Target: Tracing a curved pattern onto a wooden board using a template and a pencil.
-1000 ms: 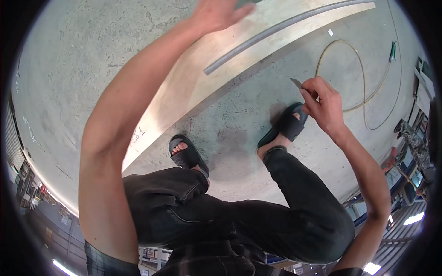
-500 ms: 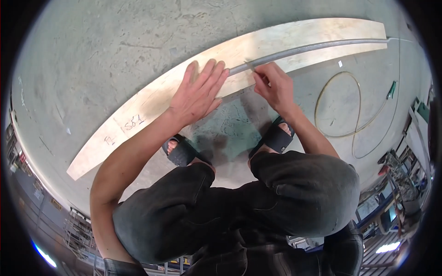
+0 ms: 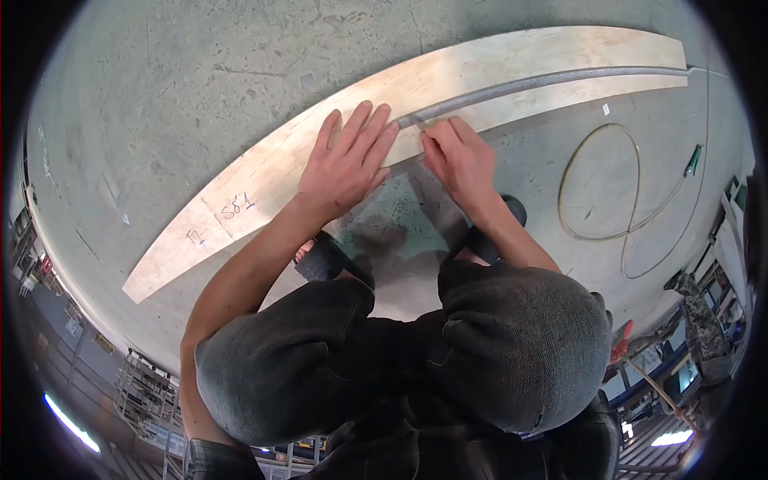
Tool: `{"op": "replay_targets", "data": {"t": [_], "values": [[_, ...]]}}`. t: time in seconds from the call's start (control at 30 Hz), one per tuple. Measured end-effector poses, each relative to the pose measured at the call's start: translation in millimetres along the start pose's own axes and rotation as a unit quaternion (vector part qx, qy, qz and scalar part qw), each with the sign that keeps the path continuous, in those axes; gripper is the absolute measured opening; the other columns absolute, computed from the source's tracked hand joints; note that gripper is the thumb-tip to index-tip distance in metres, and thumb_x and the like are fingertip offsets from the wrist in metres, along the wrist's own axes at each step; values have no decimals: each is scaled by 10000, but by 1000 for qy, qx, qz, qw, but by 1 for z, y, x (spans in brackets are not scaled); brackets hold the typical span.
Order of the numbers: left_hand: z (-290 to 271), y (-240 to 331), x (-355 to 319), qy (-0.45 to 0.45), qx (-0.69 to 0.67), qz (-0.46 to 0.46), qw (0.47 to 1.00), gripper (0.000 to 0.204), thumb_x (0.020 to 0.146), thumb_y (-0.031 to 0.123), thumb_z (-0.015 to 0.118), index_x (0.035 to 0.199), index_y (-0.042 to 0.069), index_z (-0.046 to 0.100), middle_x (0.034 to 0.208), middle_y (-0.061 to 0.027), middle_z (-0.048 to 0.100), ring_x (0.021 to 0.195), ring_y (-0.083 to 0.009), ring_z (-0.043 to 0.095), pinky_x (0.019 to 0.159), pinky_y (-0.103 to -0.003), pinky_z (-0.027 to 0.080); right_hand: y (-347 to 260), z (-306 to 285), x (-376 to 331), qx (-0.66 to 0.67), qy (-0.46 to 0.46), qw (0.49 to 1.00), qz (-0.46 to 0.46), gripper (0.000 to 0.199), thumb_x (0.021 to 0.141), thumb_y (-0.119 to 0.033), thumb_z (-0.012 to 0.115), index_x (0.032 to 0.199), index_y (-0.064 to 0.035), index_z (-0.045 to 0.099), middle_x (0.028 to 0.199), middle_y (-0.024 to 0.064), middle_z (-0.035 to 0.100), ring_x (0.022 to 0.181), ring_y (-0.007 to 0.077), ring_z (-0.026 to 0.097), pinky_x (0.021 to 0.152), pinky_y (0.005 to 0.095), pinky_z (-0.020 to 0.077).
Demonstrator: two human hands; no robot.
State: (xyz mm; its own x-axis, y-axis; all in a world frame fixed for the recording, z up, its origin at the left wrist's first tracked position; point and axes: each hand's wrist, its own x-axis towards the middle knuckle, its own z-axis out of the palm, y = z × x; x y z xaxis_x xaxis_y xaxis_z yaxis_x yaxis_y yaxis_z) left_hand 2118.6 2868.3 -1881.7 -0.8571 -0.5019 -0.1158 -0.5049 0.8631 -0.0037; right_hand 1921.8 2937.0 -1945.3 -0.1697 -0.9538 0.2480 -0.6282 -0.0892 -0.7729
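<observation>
Right hand point(image 3: 464, 160) pinches thin blade point(image 3: 418, 120); flat, spread left hand point(image 3: 344, 166), at its nine o'clock, risks cuts from slippage.

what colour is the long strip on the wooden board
The long strip is grey, on a pale wooden board; it shows best in the head view.

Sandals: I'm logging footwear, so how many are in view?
2, both partly hidden: the left sandal below the left hand, the right sandal behind the right forearm.
</observation>
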Motion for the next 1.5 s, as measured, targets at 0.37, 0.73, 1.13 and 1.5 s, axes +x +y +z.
{"op": "replay_targets", "data": {"t": [0.37, 0.73, 1.13, 1.5], "values": [[-10, 22, 7, -4, 54, 0, 999, 492, 801, 313, 683, 1220, 62, 626, 1382, -78, 516, 1381, -257, 394, 1101, -601, 317, 14, -17, -9, -35, 89, 991, 94, 121, 829, -98, 719, 790, -96, 605, 744, 82, 599, 617, 241, 619, 548, 363, 466], [-13, 34, 20, -70, 94, -5, 993, 592, 806, 480, 692, 1215, 57, 630, 1363, -73, 499, 1406, -253, 343, 1128, -627, 270, 39, -21, -11, -48, 48, 998, 19, 96, 798, -81, 709, 842, -120, 633, 765, 68, 584, 628, 244, 592, 563, 343, 463], [1, 36, 34, -64, 85, -8, 994, 446, 862, 396, 654, 1138, 45, 661, 1369, -92, 514, 1411, -261, 346, 1133, -638, 253, 77, -39, -2, -104, 79, 985, 111, 72, 840, -138, 721, 809, -109, 663, 752, 33, 631, 642, 185, 617, 577, 315, 470], [1, 41, 38, -78, 83, -4, 993, 388, 879, 340, 621, 1125, 43, 665, 1391, -100, 511, 1426, -272, 336, 1140, -645, 246, 103, -61, 5, -75, 94, 984, 132, 118, 881, -123, 684, 780, -84, 637, 713, 42, 597, 636, 147, 601, 575, 297, 464]]}}
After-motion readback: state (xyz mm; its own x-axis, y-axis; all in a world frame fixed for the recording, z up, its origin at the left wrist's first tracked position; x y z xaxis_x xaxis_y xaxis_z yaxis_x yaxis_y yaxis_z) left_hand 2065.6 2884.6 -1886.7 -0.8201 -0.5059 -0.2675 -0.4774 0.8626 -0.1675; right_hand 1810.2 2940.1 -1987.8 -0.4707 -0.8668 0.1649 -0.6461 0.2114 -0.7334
